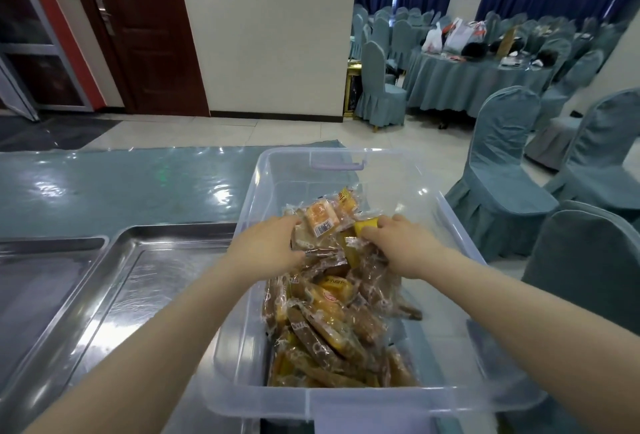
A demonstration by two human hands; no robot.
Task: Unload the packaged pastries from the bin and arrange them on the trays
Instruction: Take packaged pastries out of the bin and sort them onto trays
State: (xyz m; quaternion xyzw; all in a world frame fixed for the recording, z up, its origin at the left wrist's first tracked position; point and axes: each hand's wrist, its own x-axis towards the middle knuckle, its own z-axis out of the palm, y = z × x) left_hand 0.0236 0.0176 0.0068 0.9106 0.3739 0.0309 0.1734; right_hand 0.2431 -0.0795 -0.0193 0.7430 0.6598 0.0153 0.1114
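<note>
Packaged pastries [329, 312] in clear crinkly wrappers, mostly brown and golden-yellow cakes, are heaped in the clear rectangular plastic bin [346, 402] sitting on the tabletop [104, 188], which has a teal cloth under a shiny plastic sheet. The pile runs down the middle of the bin from the near wall to roughly two thirds of the way back, and the far end by the lilac handle [337, 166] is bare plastic.

Both bare forearms reach in from the near side, over the bin's rim. The left hand [270, 248] is palm-down on the far part of the pile, fingers curled into the wrappers, right beside a pale orange pastry packet with a barcode sticker [320, 217]. Honestly can't tell whether it's actually pinching one or just pressing on them. The right hand [401, 243] is also palm-down, fingers closed around a bright yellow packet [366, 226] at the top of the heap.

Left of the bin there are two shallow stainless steel trays side by side: the nearer one [114, 281] touches the bin's left wall, the other [41, 260] lies further left, cut off by the edge of the view. Neither has any pastries on it.

Off to the right stand banquet chairs with grey-blue covers [502, 170].
</note>
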